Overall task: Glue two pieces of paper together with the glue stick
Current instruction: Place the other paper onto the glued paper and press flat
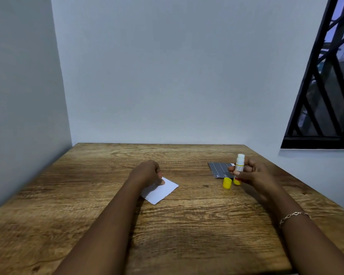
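Observation:
A white paper piece (163,190) lies flat near the middle of the wooden table (107,225). My left hand (147,172) rests on its left corner, thumb pressing it down. My right hand (250,171) holds an uncapped glue stick (239,165) upright, white glue end on top, yellow base near the table. Its yellow cap (227,183) stands on the table just left of the stick. A dark grey lined paper piece (219,169) lies flat behind the cap, partly hidden by my right fingers.
The table sits in a corner, with a wall (167,76) along its far edge and another wall (18,96) on the left. A barred window (330,86) is at the right. A bracelet (294,216) is on my right wrist.

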{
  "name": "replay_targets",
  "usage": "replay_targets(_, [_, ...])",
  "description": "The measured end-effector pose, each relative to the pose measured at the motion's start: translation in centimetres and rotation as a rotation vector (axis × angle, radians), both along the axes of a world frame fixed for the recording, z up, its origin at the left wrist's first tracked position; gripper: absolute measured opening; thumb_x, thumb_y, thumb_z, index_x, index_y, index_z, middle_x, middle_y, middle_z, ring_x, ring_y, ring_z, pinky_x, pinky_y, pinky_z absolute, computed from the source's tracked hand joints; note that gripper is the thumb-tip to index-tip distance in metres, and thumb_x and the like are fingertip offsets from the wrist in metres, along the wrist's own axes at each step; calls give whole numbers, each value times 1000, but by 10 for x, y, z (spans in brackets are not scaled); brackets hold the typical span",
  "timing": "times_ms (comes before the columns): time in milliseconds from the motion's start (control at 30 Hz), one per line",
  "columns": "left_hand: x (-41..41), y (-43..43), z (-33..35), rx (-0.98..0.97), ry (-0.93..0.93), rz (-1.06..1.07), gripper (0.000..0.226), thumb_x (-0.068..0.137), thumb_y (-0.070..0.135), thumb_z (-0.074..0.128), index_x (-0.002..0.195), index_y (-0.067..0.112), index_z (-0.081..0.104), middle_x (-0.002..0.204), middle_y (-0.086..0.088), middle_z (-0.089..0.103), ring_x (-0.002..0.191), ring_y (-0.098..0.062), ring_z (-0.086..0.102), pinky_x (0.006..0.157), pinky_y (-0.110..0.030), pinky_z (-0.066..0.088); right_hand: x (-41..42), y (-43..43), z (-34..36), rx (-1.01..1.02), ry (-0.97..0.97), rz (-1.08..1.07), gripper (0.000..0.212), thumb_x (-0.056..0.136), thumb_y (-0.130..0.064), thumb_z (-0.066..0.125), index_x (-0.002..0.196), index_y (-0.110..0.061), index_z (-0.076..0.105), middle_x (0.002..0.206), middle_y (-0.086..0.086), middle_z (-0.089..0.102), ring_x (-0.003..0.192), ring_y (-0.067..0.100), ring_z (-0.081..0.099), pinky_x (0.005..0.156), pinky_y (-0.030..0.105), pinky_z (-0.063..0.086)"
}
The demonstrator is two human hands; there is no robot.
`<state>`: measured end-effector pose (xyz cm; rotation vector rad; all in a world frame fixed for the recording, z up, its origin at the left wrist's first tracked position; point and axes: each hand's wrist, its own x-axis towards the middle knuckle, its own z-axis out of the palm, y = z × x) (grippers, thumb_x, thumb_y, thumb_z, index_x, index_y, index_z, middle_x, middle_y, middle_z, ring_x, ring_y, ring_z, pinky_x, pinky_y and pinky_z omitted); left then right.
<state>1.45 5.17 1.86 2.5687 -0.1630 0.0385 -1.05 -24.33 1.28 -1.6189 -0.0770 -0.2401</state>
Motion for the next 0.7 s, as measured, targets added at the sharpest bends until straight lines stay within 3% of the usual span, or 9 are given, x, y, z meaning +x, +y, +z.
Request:
replay_targets(433, [-1,2,-1,-9,-15,2,13,76,18,70,80,15,58,89,-2,58,83,-19,51,68,-29,35,0,-3,-3,-12,68,8,37,76,12,59,111,1,52,93,14,66,92,28,61,83,40,49])
replay_targets(567, [-2,1,0,0,-11,1,13,77,18,70,81,15,57,89,-2,57,83,-19,51,68,-29,35,-6,-1,2,54,69,-32,23,83,-22,60,99,-5,58,94,13,66,93,28,62,82,39,50])
replay_targets(633, [-2,0,1,0,-10,5,13,77,19,70,81,16,57,90,-1,57,83,-19,51,68,-28,35,-6,-4,5,137,41,-115,36,88,-41,49,94,-7,57,89,11,64,85,24,61,74,34,50])
replay_targets(700, [-3,0,2,-9,-6,5,13,77,18,70,81,16,58,89,0,57,83,-18,51,66,-27,35,-4,-11,11,253,-7,-260,44,91,-46,41,95,-5,56,85,13,63,78,22,61,69,30,52])
